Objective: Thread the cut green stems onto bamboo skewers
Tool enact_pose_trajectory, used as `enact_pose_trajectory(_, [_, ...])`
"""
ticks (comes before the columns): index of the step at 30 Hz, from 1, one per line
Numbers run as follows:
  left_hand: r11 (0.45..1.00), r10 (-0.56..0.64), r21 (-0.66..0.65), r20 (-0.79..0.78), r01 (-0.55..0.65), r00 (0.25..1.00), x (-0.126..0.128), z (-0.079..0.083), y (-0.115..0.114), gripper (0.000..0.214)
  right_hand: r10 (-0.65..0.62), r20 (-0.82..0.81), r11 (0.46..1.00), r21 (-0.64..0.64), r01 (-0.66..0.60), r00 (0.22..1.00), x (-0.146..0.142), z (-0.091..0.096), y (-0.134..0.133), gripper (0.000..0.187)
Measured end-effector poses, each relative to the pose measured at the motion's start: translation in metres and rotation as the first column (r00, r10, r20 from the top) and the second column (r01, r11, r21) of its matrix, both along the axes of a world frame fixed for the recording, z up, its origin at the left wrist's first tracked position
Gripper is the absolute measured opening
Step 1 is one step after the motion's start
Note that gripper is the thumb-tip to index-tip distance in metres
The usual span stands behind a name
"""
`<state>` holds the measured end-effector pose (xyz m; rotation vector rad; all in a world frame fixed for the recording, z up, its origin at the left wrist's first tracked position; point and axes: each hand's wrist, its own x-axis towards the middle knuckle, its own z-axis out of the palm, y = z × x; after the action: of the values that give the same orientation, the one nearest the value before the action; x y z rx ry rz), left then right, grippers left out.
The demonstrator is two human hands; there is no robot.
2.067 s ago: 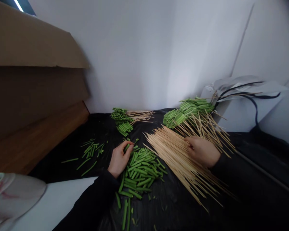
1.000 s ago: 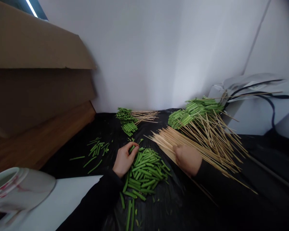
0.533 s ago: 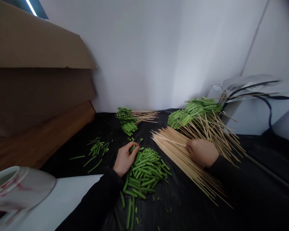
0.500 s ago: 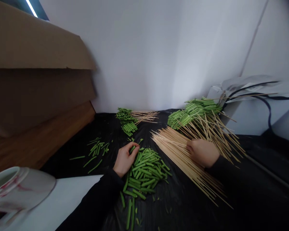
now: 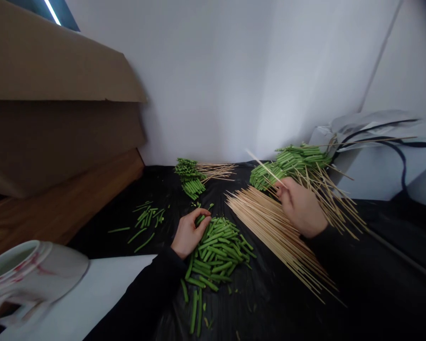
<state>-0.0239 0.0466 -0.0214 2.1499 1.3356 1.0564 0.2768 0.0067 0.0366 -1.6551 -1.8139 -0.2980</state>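
Bright green cut stems (image 5: pixel 216 248), pale tan skewers (image 5: pixel 270 222), black table cover (image 5: pixel 262 303), brown cardboard box (image 5: pixel 53 85).

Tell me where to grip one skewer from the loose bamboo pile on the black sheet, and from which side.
Grip near the far tips of the bamboo skewer pile, probably best from above, at its upper-left end. There the sticks fan apart on the black sheet, so one can be pinched singly, as the right hand holds a single skewer. The near ends lie packed and crossed.

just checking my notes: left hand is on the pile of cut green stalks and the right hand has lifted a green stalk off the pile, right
Not quite. The head view shows the right hand lifting a bamboo skewer off the skewer pile, not a green stalk. The left hand is on the cut green stalks, as you noted.
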Motion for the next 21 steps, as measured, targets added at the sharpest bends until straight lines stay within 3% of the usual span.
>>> enact_pose_trajectory(2, [1.0,-0.012,-0.005,-0.005,0.012,1.0,0.0,0.0,0.0,0.02,0.051,0.017,0.997,0.05,-0.052,0.999,-0.023,0.003,0.0,0.028])
enact_pose_trajectory(4, [0.999,-0.034,-0.003,0.003,0.034,0.999,-0.001,0.0,-0.001,0.02,0.017,0.136,0.997,0.07,-0.027,0.991,-0.044,0.0,0.001,0.027])
enact_pose_trajectory(7, [0.998,-0.06,0.025,0.056,0.059,0.997,-0.001,0.0,0.0,0.02,-0.015,0.281,0.998,0.07,-0.005,0.96,-0.063,-0.016,0.002,0.032])
enact_pose_trajectory(13, [0.996,0.035,-0.085,0.33,-0.007,0.943,-0.001,0.004,0.002,0.032,0.055,0.416,0.992,0.081,-0.097,0.908,-0.055,-0.049,0.006,0.034])
enact_pose_trajectory(17, [0.99,0.055,-0.144,0.442,0.01,0.895,0.0,0.006,0.001,0.035,0.114,0.426,0.984,0.075,-0.161,0.898,-0.049,-0.049,0.009,0.036])
enact_pose_trajectory(21, [0.988,0.063,-0.157,0.435,0.007,0.898,0.001,0.008,-0.001,0.03,0.162,0.435,0.979,0.041,-0.199,0.886,-0.048,-0.049,0.01,0.034])
